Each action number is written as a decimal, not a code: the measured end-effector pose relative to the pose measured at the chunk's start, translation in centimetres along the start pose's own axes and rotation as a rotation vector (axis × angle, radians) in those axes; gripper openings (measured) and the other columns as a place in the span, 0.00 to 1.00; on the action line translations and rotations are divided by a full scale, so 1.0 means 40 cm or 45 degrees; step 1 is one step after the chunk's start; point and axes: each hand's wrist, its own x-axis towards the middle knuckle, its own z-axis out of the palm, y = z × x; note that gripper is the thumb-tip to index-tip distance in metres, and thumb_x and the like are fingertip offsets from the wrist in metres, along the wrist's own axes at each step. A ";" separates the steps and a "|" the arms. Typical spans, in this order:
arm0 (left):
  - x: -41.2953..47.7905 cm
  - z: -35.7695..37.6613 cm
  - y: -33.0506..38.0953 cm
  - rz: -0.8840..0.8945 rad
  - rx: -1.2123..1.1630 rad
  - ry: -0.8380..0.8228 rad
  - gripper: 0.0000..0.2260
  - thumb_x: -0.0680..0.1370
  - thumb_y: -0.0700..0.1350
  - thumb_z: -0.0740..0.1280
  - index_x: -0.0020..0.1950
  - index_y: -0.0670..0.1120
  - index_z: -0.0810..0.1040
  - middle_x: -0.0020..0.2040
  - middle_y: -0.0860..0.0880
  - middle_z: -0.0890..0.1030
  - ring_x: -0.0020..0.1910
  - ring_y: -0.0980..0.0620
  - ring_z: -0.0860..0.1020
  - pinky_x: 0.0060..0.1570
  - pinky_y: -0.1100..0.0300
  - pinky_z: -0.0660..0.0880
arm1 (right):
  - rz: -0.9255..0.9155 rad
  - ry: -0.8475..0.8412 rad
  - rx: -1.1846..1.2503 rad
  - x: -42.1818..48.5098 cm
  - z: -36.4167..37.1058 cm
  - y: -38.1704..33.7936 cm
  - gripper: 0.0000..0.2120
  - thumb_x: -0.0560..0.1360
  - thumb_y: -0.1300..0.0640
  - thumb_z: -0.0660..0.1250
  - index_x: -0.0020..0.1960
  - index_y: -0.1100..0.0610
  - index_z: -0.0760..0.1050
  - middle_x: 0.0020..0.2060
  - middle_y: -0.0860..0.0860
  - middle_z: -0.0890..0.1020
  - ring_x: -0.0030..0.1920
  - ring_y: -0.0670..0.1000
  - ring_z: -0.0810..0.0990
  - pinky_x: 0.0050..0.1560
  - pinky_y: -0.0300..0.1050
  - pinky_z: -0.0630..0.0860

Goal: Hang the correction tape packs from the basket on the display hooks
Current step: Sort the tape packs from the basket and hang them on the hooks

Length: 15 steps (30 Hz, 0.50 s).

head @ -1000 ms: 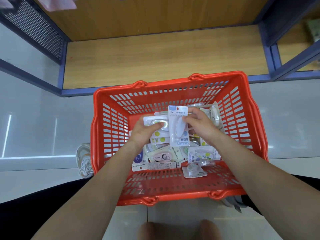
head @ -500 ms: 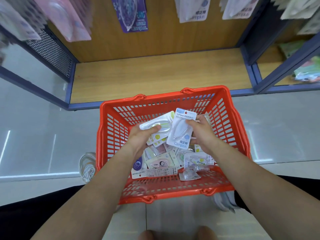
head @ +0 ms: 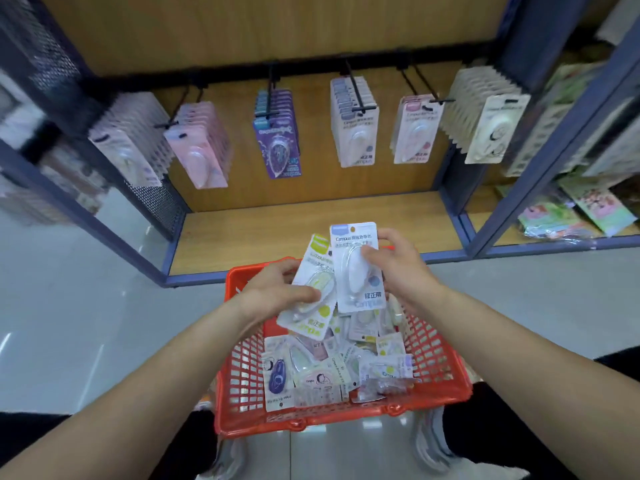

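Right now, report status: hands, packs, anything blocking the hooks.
Left hand grips green-tabbed pack. Right hand grips blue-tabbed pack. Both held over basket, neither hung. Nothing between hands and display hooks.

I've only one view: the wide-angle head camera, looking forward and down from above the person's forearms. The left hand (head: 273, 292) gripping a green-tabbed pack (head: 317, 261) and the right hand (head: 398, 271) gripping a blue-tabbed pack (head: 356, 282) sit close at mid-frame. The basket (head: 311, 424) lies just below them. The display hooks (head: 355, 88) stand farther off beyond them, and the view blurs toward its edges.
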 end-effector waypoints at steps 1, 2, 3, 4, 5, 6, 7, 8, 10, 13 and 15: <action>-0.026 0.003 0.022 0.044 0.022 -0.027 0.17 0.73 0.36 0.75 0.60 0.47 0.81 0.51 0.50 0.88 0.47 0.49 0.86 0.51 0.53 0.81 | -0.034 -0.028 0.006 -0.021 0.000 -0.031 0.10 0.81 0.59 0.67 0.62 0.53 0.75 0.47 0.55 0.87 0.45 0.56 0.85 0.44 0.49 0.78; -0.049 0.007 0.039 0.078 0.014 -0.036 0.15 0.75 0.35 0.74 0.60 0.47 0.81 0.50 0.50 0.88 0.47 0.50 0.86 0.49 0.55 0.80 | -0.061 -0.048 0.032 -0.041 0.000 -0.059 0.10 0.82 0.59 0.67 0.62 0.53 0.74 0.48 0.55 0.87 0.47 0.56 0.86 0.44 0.50 0.80; -0.070 0.009 0.051 0.103 -0.027 -0.026 0.14 0.76 0.35 0.72 0.60 0.46 0.81 0.51 0.50 0.88 0.47 0.50 0.86 0.48 0.55 0.80 | -0.090 -0.060 0.064 -0.061 -0.002 -0.084 0.10 0.82 0.60 0.67 0.62 0.53 0.74 0.49 0.55 0.87 0.48 0.56 0.87 0.46 0.52 0.82; -0.086 0.011 0.059 0.117 -0.084 -0.006 0.13 0.77 0.35 0.70 0.60 0.45 0.81 0.52 0.48 0.88 0.49 0.48 0.86 0.50 0.53 0.81 | -0.120 -0.058 0.089 -0.080 -0.006 -0.105 0.10 0.81 0.60 0.67 0.62 0.54 0.75 0.49 0.54 0.88 0.50 0.56 0.87 0.48 0.53 0.82; -0.100 0.013 0.066 0.128 -0.148 0.018 0.11 0.78 0.35 0.69 0.60 0.44 0.81 0.52 0.46 0.87 0.50 0.45 0.86 0.53 0.49 0.81 | -0.146 -0.053 0.100 -0.099 -0.011 -0.122 0.10 0.81 0.60 0.68 0.62 0.54 0.75 0.49 0.54 0.88 0.50 0.56 0.87 0.49 0.54 0.83; -0.109 0.016 0.071 0.145 -0.202 0.043 0.10 0.79 0.35 0.68 0.59 0.43 0.81 0.53 0.44 0.87 0.52 0.42 0.86 0.56 0.45 0.81 | -0.162 -0.051 0.109 -0.115 -0.015 -0.132 0.10 0.81 0.60 0.68 0.62 0.55 0.76 0.49 0.53 0.88 0.50 0.56 0.87 0.49 0.54 0.83; -0.116 0.017 0.077 0.167 -0.253 0.069 0.09 0.80 0.36 0.67 0.59 0.44 0.81 0.53 0.44 0.87 0.53 0.41 0.85 0.59 0.42 0.80 | -0.162 -0.057 0.120 -0.128 -0.018 -0.138 0.10 0.81 0.60 0.68 0.62 0.55 0.76 0.49 0.53 0.88 0.49 0.56 0.87 0.49 0.54 0.83; -0.119 0.020 0.080 0.192 -0.298 0.095 0.09 0.80 0.37 0.68 0.59 0.45 0.81 0.54 0.44 0.87 0.54 0.41 0.85 0.61 0.40 0.79 | -0.146 -0.070 0.131 -0.140 -0.016 -0.139 0.09 0.80 0.59 0.69 0.61 0.56 0.77 0.49 0.54 0.88 0.48 0.56 0.87 0.47 0.53 0.83; -0.119 0.029 0.091 0.253 -0.357 0.123 0.11 0.81 0.39 0.69 0.62 0.47 0.80 0.57 0.47 0.86 0.57 0.43 0.84 0.63 0.42 0.78 | -0.109 -0.081 0.125 -0.151 -0.005 -0.130 0.07 0.80 0.58 0.69 0.58 0.56 0.78 0.47 0.54 0.88 0.45 0.54 0.87 0.43 0.51 0.82; -0.107 0.042 0.097 0.312 -0.397 0.157 0.13 0.81 0.42 0.70 0.65 0.46 0.79 0.60 0.49 0.85 0.60 0.46 0.83 0.64 0.43 0.77 | -0.099 0.014 0.088 -0.141 0.014 -0.114 0.06 0.80 0.56 0.69 0.55 0.56 0.77 0.47 0.56 0.88 0.46 0.58 0.87 0.45 0.56 0.82; -0.092 0.047 0.097 0.307 -0.426 0.190 0.13 0.80 0.43 0.71 0.65 0.47 0.79 0.58 0.50 0.86 0.60 0.47 0.83 0.62 0.43 0.78 | -0.102 0.062 0.059 -0.127 0.017 -0.106 0.08 0.80 0.53 0.70 0.55 0.56 0.77 0.46 0.57 0.88 0.48 0.62 0.87 0.51 0.64 0.81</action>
